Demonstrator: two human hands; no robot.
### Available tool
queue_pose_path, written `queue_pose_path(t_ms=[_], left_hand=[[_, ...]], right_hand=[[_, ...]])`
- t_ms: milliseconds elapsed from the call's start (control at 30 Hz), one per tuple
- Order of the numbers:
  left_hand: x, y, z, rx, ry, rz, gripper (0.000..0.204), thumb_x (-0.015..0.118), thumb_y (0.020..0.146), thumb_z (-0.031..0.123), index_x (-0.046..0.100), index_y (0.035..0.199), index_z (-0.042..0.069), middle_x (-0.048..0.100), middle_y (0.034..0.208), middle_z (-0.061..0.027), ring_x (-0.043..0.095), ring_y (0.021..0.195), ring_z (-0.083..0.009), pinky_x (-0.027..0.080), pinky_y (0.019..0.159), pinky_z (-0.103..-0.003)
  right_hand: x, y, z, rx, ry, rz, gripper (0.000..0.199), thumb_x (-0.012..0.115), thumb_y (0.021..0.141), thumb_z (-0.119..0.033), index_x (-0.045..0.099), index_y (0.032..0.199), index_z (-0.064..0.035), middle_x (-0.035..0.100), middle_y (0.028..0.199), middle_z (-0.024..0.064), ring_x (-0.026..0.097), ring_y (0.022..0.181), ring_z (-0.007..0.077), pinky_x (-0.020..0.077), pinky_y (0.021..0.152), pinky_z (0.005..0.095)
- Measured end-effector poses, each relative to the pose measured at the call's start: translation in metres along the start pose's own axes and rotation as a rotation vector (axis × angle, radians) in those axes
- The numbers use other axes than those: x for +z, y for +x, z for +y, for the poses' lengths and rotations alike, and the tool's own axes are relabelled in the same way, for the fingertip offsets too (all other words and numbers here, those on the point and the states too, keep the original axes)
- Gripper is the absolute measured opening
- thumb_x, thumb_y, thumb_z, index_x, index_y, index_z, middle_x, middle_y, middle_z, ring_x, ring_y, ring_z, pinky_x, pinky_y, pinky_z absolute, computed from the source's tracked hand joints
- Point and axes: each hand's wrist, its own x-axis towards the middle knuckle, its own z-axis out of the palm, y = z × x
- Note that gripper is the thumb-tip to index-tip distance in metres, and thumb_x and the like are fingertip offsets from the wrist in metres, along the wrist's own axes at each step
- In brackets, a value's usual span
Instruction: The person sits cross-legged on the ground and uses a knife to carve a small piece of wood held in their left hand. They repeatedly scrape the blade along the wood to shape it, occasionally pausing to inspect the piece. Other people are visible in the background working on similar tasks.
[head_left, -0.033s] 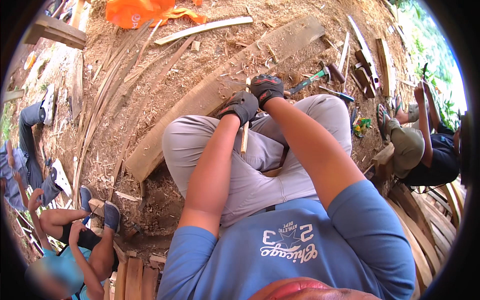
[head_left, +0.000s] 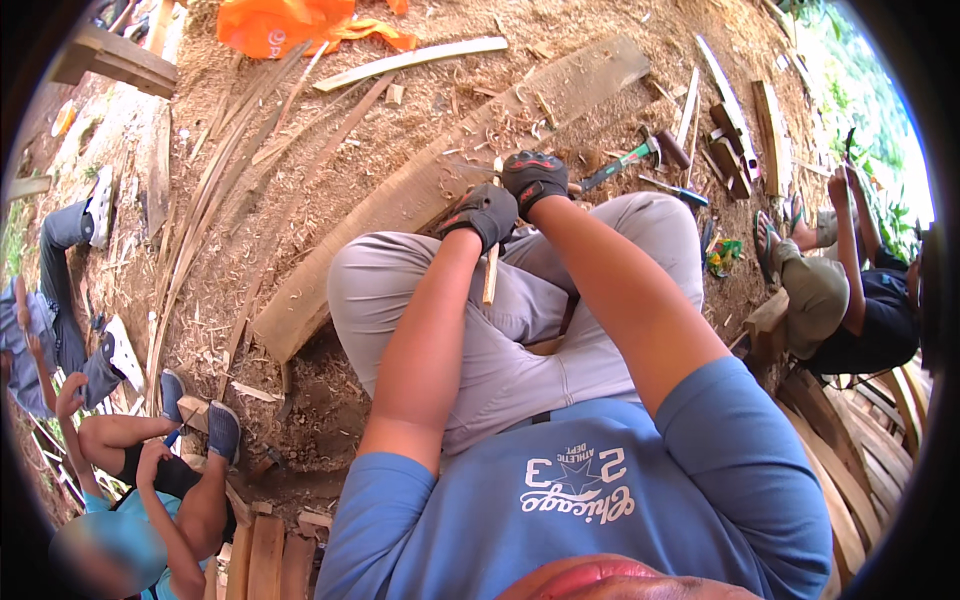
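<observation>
My left hand (head_left: 484, 214), in a black glove, is closed around a thin pale wooden stick (head_left: 490, 278) that stands lengthwise over my lap. The stick's upper end shows just beyond my fingers. Right beside it, my gloved right hand (head_left: 536, 178) is closed on a knife (head_left: 462, 165). Its thin grey blade reaches left across the stick, and a bit of brown handle shows at the other side of my fist. Both hands are above my crossed legs, close to a long wide plank (head_left: 345, 255). My fingers hide the grip on the stick.
A green-handled hammer (head_left: 622, 163), a chisel-like tool (head_left: 674, 189) and wooden hand planes (head_left: 728, 160) lie at the right. Curved strips (head_left: 215, 180) and shavings cover the ground leftward. An orange bag (head_left: 285, 25) lies far off. Other people (head_left: 150, 500) sit left and right.
</observation>
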Motion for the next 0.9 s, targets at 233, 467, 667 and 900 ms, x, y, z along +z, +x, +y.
queue_pose_path(t_ms=[233, 467, 667, 900], left_hand=[[0.015, 0.008, 0.004, -0.009, -0.006, 0.023, 0.033, 0.053, 0.094, 0.02, 0.076, 0.107, 0.001, 0.075, 0.103, -0.0213, 0.074, 0.094, -0.0363, 0.059, 0.082, -0.047], [0.022, 0.011, -0.003, -0.026, -0.032, 0.072, 0.019, 0.07, 0.079, 0.016, 0.079, 0.092, 0.006, 0.076, 0.092, -0.0176, 0.075, 0.088, -0.0322, 0.06, 0.077, -0.042], [0.026, 0.015, 0.005, -0.395, -0.633, 0.058, 0.034, 0.052, 0.09, 0.023, 0.077, 0.101, 0.002, 0.073, 0.104, -0.0236, 0.073, 0.1, -0.0349, 0.057, 0.083, -0.045], [-0.013, -0.011, 0.026, -0.432, -0.659, 0.036, 0.047, 0.049, 0.09, 0.03, 0.071, 0.119, 0.0, 0.065, 0.126, -0.0263, 0.065, 0.117, -0.0405, 0.051, 0.099, -0.046]], right_hand=[[0.036, 0.032, 0.014, 0.138, 0.067, -0.028, 0.035, 0.049, 0.095, -0.027, 0.077, 0.113, -0.0166, 0.071, 0.125, 0.0091, 0.068, 0.117, 0.0291, 0.0552, 0.091, 0.0453], [-0.002, 0.006, 0.021, -0.095, 0.052, -0.126, 0.032, 0.061, 0.084, -0.025, 0.076, 0.105, -0.0057, 0.073, 0.112, 0.0194, 0.071, 0.106, 0.0357, 0.0573, 0.087, 0.0444], [0.006, 0.007, 0.019, -0.001, 0.089, -0.121, 0.03, 0.06, 0.088, -0.02, 0.077, 0.109, -0.0073, 0.073, 0.117, 0.0164, 0.071, 0.108, 0.034, 0.0572, 0.087, 0.0448], [0.013, 0.022, 0.016, 0.118, 0.085, -0.039, 0.031, 0.056, 0.092, -0.022, 0.077, 0.111, -0.0106, 0.074, 0.116, 0.0155, 0.072, 0.107, 0.0325, 0.0572, 0.087, 0.0437]])
